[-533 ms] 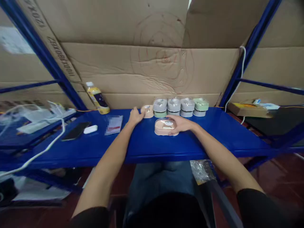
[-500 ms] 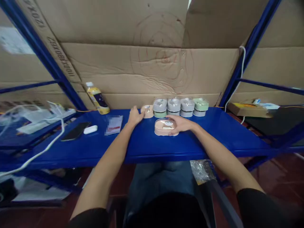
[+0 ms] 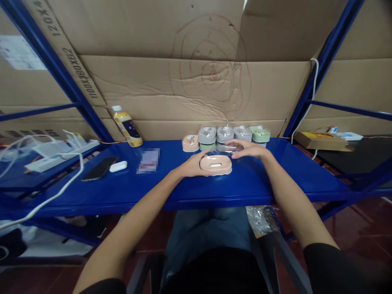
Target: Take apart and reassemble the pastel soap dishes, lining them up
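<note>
My left hand (image 3: pixel 193 165) is wrapped round the left side of an oval pink box (image 3: pixel 218 166), which rests on the blue table. A small white piece (image 3: pixel 215 165) lies in the middle of the box's top. Just behind and above it, my right hand (image 3: pixel 245 149) grips a clear plastic lid (image 3: pixel 226 150), apart from the box. At the back, a second pink box (image 3: pixel 190 143) sits left of a row of stacked grey and green boxes (image 3: pixel 207 136) with clear lids.
A yellow drink bottle (image 3: pixel 128 126) stands at the back left. Near it lie a blurred flat packet (image 3: pixel 148 160), a white earphone case (image 3: pixel 118 166) and a dark phone (image 3: pixel 100 169). Cardboard (image 3: pixel 147 85) walls the back. Blue posts (image 3: pixel 324 67) frame the sides.
My left hand has come from the pink box at the back to the near one. The clear lid is now off that box, lifted back and to the right in my right hand.
</note>
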`<action>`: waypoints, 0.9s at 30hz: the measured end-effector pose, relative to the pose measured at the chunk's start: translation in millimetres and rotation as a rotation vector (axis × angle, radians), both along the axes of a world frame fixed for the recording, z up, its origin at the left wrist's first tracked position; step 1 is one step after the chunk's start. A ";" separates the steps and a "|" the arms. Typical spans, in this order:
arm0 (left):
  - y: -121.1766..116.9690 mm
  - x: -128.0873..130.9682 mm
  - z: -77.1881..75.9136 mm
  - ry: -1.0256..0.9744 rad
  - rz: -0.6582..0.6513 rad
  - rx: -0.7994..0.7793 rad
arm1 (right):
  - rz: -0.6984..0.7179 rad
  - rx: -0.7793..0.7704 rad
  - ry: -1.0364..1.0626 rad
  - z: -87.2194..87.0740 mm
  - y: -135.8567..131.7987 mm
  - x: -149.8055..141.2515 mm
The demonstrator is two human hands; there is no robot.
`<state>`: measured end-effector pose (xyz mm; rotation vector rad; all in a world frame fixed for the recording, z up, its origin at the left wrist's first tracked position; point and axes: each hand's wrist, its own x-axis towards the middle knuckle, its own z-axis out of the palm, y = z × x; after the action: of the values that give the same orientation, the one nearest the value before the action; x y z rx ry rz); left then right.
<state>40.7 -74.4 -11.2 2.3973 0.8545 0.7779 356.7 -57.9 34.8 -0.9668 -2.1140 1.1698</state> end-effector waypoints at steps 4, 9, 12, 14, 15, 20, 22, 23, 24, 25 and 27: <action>0.1 -0.3 2.7 0.092 -0.048 0.105 | -0.176 -0.048 -0.112 -0.3 4.9 20.0; 2.9 -4.0 3.4 0.072 -0.005 0.094 | -0.241 0.034 -0.280 -5.5 8.2 23.4; 10.4 -17.2 5.5 0.013 0.060 0.051 | -0.248 0.121 -0.340 -2.2 8.0 26.4; 15.8 -32.9 7.5 -0.006 0.132 0.033 | -0.253 0.145 -0.406 0.5 7.7 29.7; 18.0 -42.0 8.2 -0.012 0.186 0.028 | -0.255 0.141 -0.448 1.3 7.8 31.3; 22.2 -77.0 6.1 0.040 0.359 0.028 | -0.234 0.140 -0.578 -2.3 10.2 34.6; 22.9 -80.0 3.7 0.092 0.380 0.038 | -0.239 0.175 -0.596 -5.4 11.2 33.1; 23.5 -79.6 2.7 0.111 0.388 0.043 | -0.248 0.184 -0.613 -6.8 11.6 31.9; 24.1 -78.5 1.9 0.127 0.395 0.046 | -0.260 0.186 -0.634 -7.9 11.8 30.7; 24.7 -77.0 1.4 0.137 0.400 0.048 | -0.268 0.184 -0.656 -8.8 12.0 29.5; 24.7 -73.7 0.9 0.133 0.404 0.054 | -0.276 0.180 -0.685 -9.5 12.3 28.0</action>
<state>-33.0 -49.7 -10.3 2.3739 1.4168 0.8003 384.6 -45.6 25.3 -1.6782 -2.4177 0.5343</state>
